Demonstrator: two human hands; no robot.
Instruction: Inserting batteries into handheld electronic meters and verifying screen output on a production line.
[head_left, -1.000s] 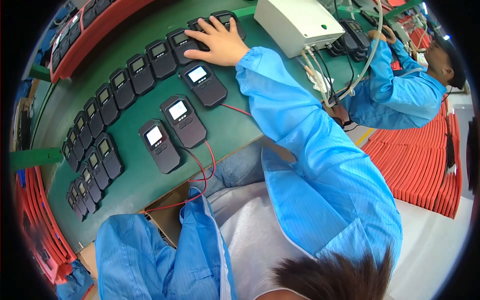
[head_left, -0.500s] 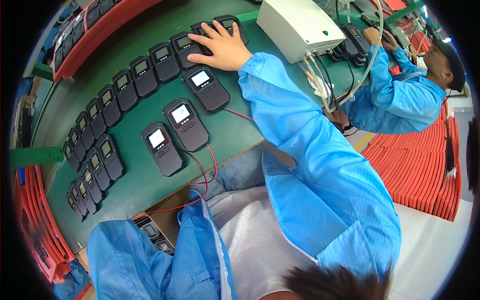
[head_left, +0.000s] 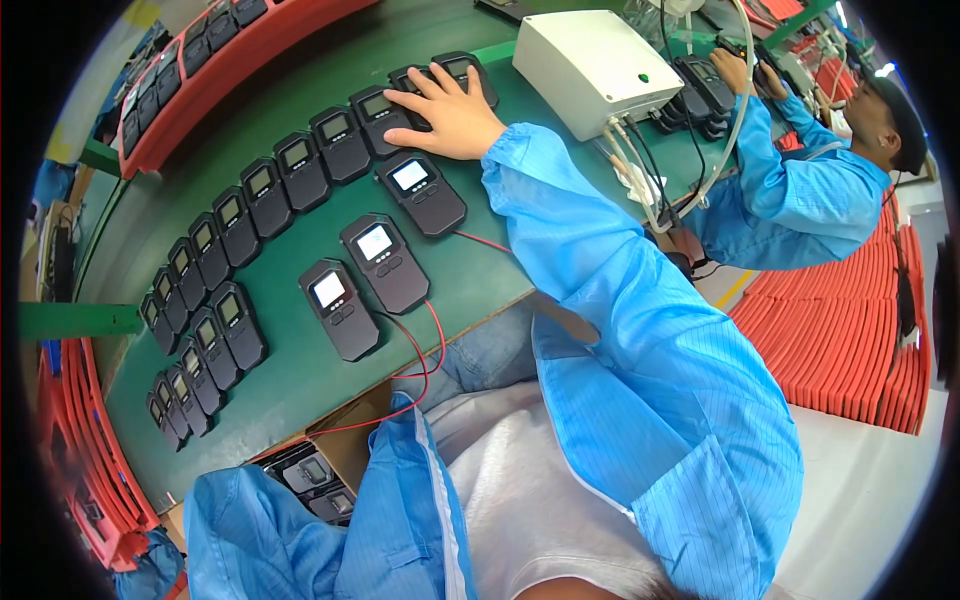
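Note:
My right hand (head_left: pixel 447 112) lies spread, fingers apart, over the far end of a curved row of black handheld meters (head_left: pixel 341 143). Its fingers rest on or just above the meters there and partly cover them. Just nearer than my hand, a meter with a lit screen (head_left: pixel 430 205) has a red lead. Two more lit meters lie closer to me, a middle one (head_left: pixel 398 275) and a left one (head_left: pixel 345 325), also with red leads (head_left: pixel 436 345). My left hand is hidden; only its blue sleeve (head_left: pixel 270 530) shows at the lower left.
A white box (head_left: pixel 590 70) with cables stands at the far right, near a co-worker in blue (head_left: pixel 800 190). Shorter-row meters (head_left: pixel 240 325) lie at left. A carton (head_left: pixel 355 425) of devices sits below the table edge. Red trays (head_left: pixel 840 340) are stacked at right; a red rack (head_left: pixel 150 140) stands far left.
The view has shifted slightly, so the table's things sit a little lower. More of the carton's devices show. My right hand stays spread over the same meters.

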